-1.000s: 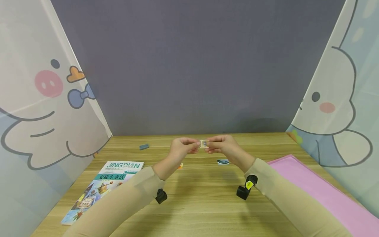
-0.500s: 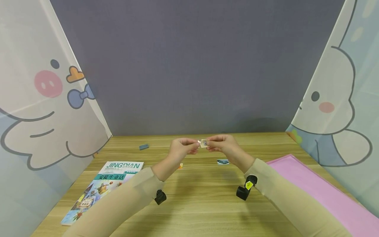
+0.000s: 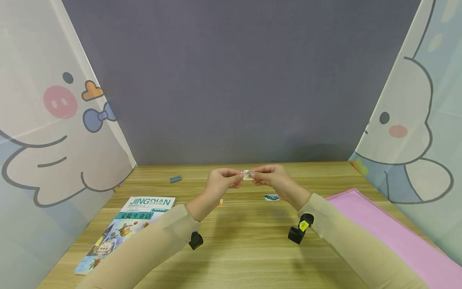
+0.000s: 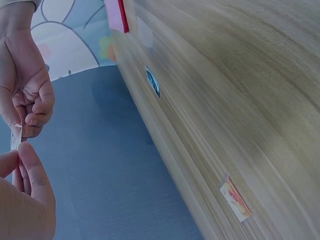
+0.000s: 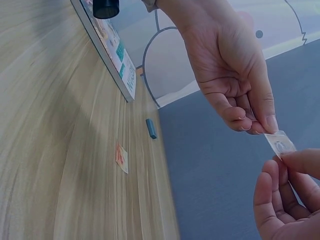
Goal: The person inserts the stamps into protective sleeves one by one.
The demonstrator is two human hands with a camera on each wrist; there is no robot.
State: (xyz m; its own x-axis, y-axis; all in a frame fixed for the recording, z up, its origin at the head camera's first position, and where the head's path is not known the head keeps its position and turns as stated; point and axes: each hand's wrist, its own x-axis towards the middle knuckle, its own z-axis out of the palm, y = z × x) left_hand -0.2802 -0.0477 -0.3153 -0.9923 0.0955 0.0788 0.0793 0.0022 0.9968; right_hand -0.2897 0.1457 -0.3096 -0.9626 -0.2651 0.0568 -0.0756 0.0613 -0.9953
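Note:
A small clear plastic square (image 3: 248,175) with a round mark in its middle is held up above the far part of the table. My left hand (image 3: 221,181) pinches its left edge between thumb and fingers. At the opposite edge, my right hand (image 3: 276,178) pinches it the same way. The right wrist view shows the transparent square (image 5: 281,144) tilted, with fingertips covering both ends. On the table below lie two small picture cards, an orange one (image 4: 235,199) nearer the left hand and a teal one (image 3: 272,197) near the right hand.
A children's magazine (image 3: 140,218) lies at the left. Farther back is a small blue block (image 3: 175,179). A pink tray or mat (image 3: 390,241) is on the right. In the left wrist view, a pale translucent piece (image 4: 145,32) lies on the table (image 4: 250,100).
Both hands stay almost in place. The clear square's tilt and glints have shifted slightly between the fingers; the gap seen near the left fingertips looks smaller.

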